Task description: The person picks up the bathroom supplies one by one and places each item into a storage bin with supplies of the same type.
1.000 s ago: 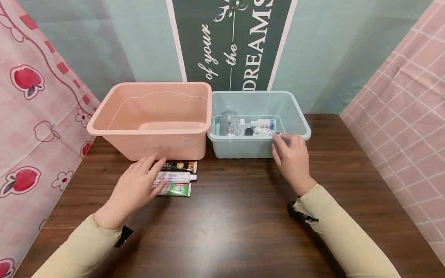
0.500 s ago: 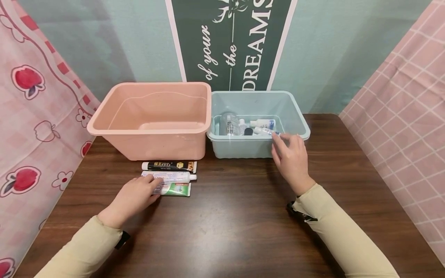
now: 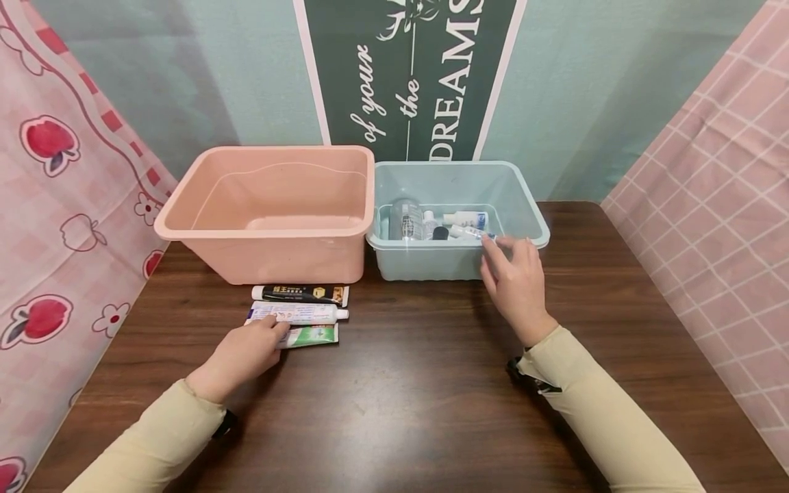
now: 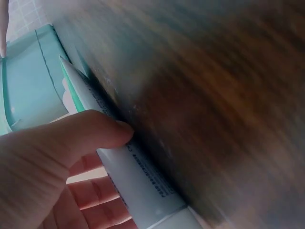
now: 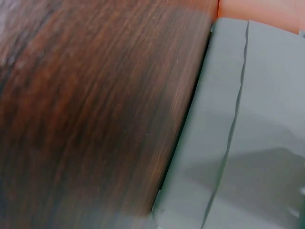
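I have the left hand point(image 3: 248, 352) pinching the green-and-white tube point(image 3: 316, 335), frontmost of three on the table point(image 3: 401, 390). Caution: uneven thumb pressure may let it slip; fingers brushing the white tube point(image 3: 316, 314) just behind may drag that along. Beyond lie the black tube point(image 3: 294, 294) and the pink bin point(image 3: 296, 257), whose wall obstructs any low path. At the blue bin's point(image 3: 431, 263) rim, I cannot tell whether the right hand point(image 3: 519, 291) grips.

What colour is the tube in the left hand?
Green and white: the tube shows green best in the head view, white in the left wrist view.
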The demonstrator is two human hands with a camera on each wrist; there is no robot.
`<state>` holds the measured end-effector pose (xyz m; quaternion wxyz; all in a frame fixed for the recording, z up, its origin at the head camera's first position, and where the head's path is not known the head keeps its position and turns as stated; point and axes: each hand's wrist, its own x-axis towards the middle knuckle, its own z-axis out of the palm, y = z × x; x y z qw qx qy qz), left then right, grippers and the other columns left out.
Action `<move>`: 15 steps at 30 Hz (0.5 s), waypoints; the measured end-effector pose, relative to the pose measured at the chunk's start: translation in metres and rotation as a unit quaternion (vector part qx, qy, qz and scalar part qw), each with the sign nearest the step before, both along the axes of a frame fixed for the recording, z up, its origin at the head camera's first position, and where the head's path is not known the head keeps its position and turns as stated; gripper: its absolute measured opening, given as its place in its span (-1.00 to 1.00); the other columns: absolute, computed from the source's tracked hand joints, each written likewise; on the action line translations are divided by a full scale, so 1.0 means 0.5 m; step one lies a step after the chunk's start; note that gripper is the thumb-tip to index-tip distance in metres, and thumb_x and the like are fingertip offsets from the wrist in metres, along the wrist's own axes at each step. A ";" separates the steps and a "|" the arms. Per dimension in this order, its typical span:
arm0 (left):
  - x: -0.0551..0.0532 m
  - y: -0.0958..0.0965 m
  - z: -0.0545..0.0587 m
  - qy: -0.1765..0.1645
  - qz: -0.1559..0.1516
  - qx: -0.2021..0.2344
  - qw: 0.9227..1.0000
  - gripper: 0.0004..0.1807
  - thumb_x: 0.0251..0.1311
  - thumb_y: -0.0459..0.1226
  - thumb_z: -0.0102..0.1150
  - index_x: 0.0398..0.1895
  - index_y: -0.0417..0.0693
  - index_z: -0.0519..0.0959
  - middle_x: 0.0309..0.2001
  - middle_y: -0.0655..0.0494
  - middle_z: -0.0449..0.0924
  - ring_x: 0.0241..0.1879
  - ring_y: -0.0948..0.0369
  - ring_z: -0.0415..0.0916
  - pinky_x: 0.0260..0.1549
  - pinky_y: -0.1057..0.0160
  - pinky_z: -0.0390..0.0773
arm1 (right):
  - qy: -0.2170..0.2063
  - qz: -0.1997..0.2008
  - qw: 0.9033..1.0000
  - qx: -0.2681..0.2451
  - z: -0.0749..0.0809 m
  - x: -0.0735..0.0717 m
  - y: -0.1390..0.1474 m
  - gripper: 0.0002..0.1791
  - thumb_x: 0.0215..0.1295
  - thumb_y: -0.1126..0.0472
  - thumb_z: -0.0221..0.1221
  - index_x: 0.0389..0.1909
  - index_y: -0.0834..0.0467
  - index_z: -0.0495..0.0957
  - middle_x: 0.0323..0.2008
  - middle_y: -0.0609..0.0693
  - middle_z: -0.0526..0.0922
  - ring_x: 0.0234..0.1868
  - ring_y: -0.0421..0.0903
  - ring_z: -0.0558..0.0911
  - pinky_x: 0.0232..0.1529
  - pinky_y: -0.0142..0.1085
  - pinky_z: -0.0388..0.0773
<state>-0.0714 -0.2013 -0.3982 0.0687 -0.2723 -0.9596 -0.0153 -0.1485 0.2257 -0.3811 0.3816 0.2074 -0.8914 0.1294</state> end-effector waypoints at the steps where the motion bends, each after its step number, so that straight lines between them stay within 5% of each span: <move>1: 0.000 0.000 0.000 -0.001 -0.002 0.000 1.000 -0.79 -0.27 -0.42 0.26 -0.48 -0.17 0.46 -0.54 0.01 0.36 -0.62 0.06 0.39 -0.71 0.07 0.43 | 0.003 0.000 1.000 -0.003 -0.001 0.000 0.000 -0.63 0.25 0.25 0.06 0.06 0.27 0.52 -0.14 0.31 0.42 -0.15 0.29 0.41 0.11 0.16 0.25; 9: 0.001 -0.004 0.004 -0.024 -0.023 0.003 0.999 -0.74 -0.29 -0.43 0.28 -0.44 -0.17 0.45 -0.45 0.00 0.40 -0.49 0.02 0.46 -0.59 0.05 0.47 | 0.011 0.005 1.000 -0.009 -0.001 0.000 -0.003 -0.62 0.18 0.29 0.14 0.05 0.27 0.53 -0.15 0.32 0.43 -0.15 0.30 0.42 0.12 0.17 0.25; 15: -0.002 -0.009 0.013 0.015 -0.031 0.022 0.999 -0.74 -0.33 -0.46 0.22 -0.45 -0.18 0.45 -0.45 0.01 0.42 -0.45 0.02 0.46 -0.58 0.06 0.48 | 0.009 0.000 1.000 -0.002 -0.002 0.003 -0.001 -0.61 0.19 0.30 0.15 0.07 0.27 0.51 -0.15 0.32 0.42 -0.15 0.30 0.42 0.14 0.17 0.24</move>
